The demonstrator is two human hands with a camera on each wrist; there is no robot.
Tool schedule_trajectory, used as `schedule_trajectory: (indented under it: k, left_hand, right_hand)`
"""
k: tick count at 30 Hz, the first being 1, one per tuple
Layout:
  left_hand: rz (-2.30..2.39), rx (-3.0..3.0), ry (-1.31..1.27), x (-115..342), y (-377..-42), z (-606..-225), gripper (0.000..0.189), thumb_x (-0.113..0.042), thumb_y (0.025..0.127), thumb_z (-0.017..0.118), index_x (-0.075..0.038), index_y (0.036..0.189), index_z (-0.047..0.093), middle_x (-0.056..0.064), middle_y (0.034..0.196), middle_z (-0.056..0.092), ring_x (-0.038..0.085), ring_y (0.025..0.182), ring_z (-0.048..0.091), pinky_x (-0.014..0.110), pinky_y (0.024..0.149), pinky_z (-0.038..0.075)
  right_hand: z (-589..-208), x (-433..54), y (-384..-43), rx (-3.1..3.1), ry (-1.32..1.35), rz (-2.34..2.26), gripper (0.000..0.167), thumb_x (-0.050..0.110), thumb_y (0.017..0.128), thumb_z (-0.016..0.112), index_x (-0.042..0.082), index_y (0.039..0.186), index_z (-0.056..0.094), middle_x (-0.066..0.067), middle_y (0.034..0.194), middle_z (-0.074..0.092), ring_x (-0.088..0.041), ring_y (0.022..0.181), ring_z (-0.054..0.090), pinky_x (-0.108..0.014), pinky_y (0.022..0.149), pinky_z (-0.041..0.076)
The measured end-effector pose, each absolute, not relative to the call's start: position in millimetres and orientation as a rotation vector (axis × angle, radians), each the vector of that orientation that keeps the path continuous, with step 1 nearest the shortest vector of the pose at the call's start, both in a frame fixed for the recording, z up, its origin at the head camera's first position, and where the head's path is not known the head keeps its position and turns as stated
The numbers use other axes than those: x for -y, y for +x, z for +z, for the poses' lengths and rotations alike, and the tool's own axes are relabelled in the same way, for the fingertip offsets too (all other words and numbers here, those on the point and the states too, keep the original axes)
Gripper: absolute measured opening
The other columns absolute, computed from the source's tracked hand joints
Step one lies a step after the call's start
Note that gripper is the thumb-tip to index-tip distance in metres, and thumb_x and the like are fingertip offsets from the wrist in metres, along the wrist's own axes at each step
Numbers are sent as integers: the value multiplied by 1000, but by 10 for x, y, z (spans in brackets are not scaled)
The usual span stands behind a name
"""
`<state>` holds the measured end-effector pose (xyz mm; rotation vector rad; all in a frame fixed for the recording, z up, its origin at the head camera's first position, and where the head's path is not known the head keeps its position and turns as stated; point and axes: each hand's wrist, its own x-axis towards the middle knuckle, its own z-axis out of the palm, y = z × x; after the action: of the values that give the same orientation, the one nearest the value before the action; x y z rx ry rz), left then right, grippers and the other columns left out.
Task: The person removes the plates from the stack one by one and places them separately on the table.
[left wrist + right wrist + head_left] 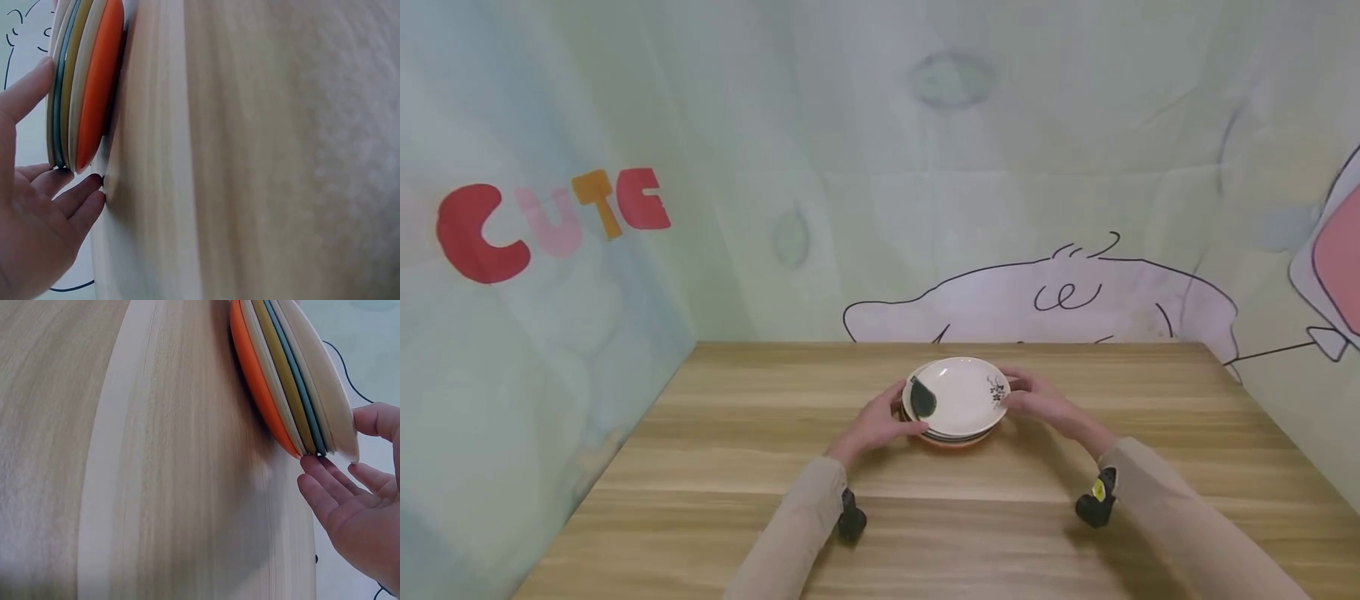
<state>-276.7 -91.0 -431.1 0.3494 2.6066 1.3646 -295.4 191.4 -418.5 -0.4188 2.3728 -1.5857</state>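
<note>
A white plate (957,396) with a dark green leaf-like patch and a small black plant print tops a stack of plates. Side on, in the left wrist view, the stack shows pale, teal, mustard and cream rims above an orange bottom plate (101,81). My left hand (874,423) holds the top plate's left side, thumb on the rim and fingers by the stack's edge. On the opposite side, my right hand (1041,402) pinches the white plate's rim between thumb and fingers. In the right wrist view, that plate's near edge stands slightly apart from the teal plate (294,369).
The stack stands on a wood-grain table (737,417), near its back edge. Behind hangs a printed curtain (865,167) with cartoon drawings and coloured letters on the left. A black device (852,518) is strapped at each wrist.
</note>
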Motion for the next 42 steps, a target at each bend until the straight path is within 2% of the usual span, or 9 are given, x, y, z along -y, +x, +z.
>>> schedule_trajectory:
  k: [3, 10, 14, 21, 28, 36, 42]
  left_hand:
    - [1359, -2612, 361, 905, -2769, -4297, 90, -32, 72, 76, -7, 142, 27, 18, 139, 38, 32, 125, 40, 45, 107, 28]
    - [1358, -2616, 370, 906, -2774, -4300, 90, -31, 71, 77, -5, 142, 27, 19, 139, 38, 33, 125, 39, 45, 107, 28]
    - [1363, -2615, 361, 905, -2773, -4295, 90, -30, 71, 77, -5, 142, 28, 19, 139, 39, 33, 125, 40, 45, 107, 27]
    - [1364, -2617, 360, 904, -2783, -4303, 89, -29, 71, 77, -7, 142, 28, 18, 139, 39, 33, 125, 40, 45, 107, 28]
    - [1395, -2592, 363, 904, -2805, -4333, 90, -30, 70, 78, -8, 142, 28, 16, 139, 38, 33, 125, 40, 45, 107, 27]
    - [1401, -2584, 361, 926, -2801, -4354, 92, -31, 70, 78, -9, 142, 27, 17, 139, 38, 32, 125, 40, 46, 108, 26]
    - [1368, -2605, 374, 924, -2798, -4334, 93, -33, 69, 78, -9, 143, 26, 16, 140, 38, 32, 125, 40, 46, 108, 25]
  right_hand:
    - [-4174, -1951, -2960, -2370, -416, -1574, 64, 10, 83, 57, -6, 138, 28, -31, 122, 46, -28, 103, 52, -40, 91, 46]
    - [-4181, -1977, -2971, -2319, -366, -1614, 65, 7, 82, 58, -6, 138, 27, -32, 123, 46, -22, 94, 57, -35, 83, 51]
    - [-4178, -1994, -2981, -2290, -371, -1627, 66, 7, 82, 59, -8, 138, 27, -33, 123, 45, -20, 94, 58, -32, 82, 53]
    - [-4132, -2022, -2971, -2252, -390, -1640, 66, 6, 81, 58, -9, 137, 26, -35, 125, 43, -22, 95, 59, -36, 82, 53]
    - [-4127, -2024, -2958, -2239, -366, -1649, 65, 5, 82, 58, -9, 137, 26, -34, 126, 43, -20, 91, 60, -34, 77, 54]
    - [-4104, -2021, -2921, -2215, -355, -1698, 67, 3, 82, 57, -10, 138, 24, -37, 127, 40, -20, 90, 61, -38, 81, 53]
    - [-4074, -2068, -2905, -2191, -348, -1733, 69, 0, 83, 56, -9, 140, 18, -39, 128, 35, -24, 96, 59, -40, 84, 52]
